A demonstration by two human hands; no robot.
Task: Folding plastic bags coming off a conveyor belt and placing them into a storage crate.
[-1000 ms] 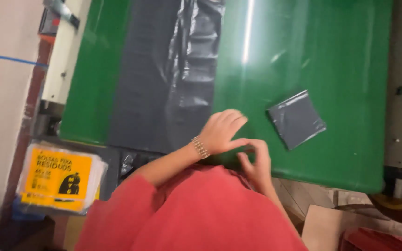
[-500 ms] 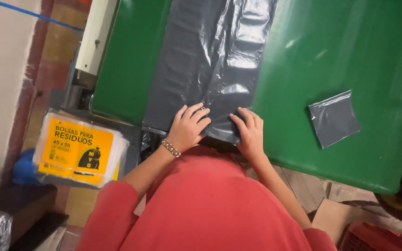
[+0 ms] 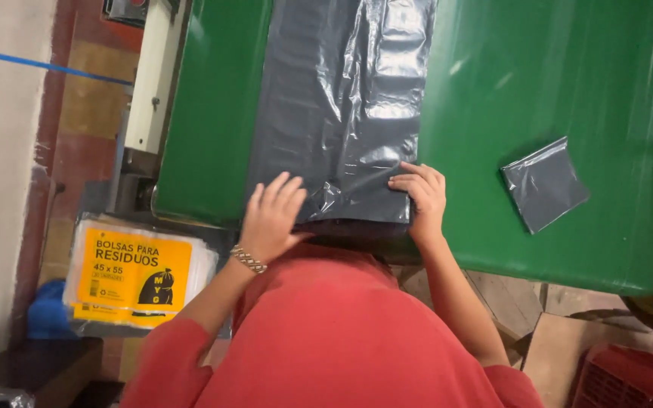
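1. The long dark grey plastic bag sheet (image 3: pixel 341 106) is laid flat down the middle of the frame on the glossy green table top (image 3: pixel 553 68), with its near end right at the table's lower edge.
2. The left hand (image 3: pixel 272 217) is spread open, fingers fanned, palm pressed onto the sheet's lower left corner. A beaded metal bracelet (image 3: pixel 249 259) is worn on that wrist.
3. The right hand (image 3: pixel 421 198) is laid on the lower right corner; the fingertips seem to be pinching or folding the edge, but a real grip can't be confirmed from this angle.
4. Compared with a second ago: both hands were bunched together at the table edge, to the right of the sheet. Now they've been moved apart onto its two near corners, so the work looks to have shifted from a finished piece to smoothing out the next one.
5. Compared with half a second ago: the hands were already on the sheet but closer together; the spread has been widened and the near edge looks flatter.
6. The small folded grey plastic square (image 3: pixel 544 183) sits where it was, right of centre on the green top, well apart from both hands.
7. A stack of yellow-labelled clear bag packs (image 3: pixel 137 272) is seen at lower left, below the table.
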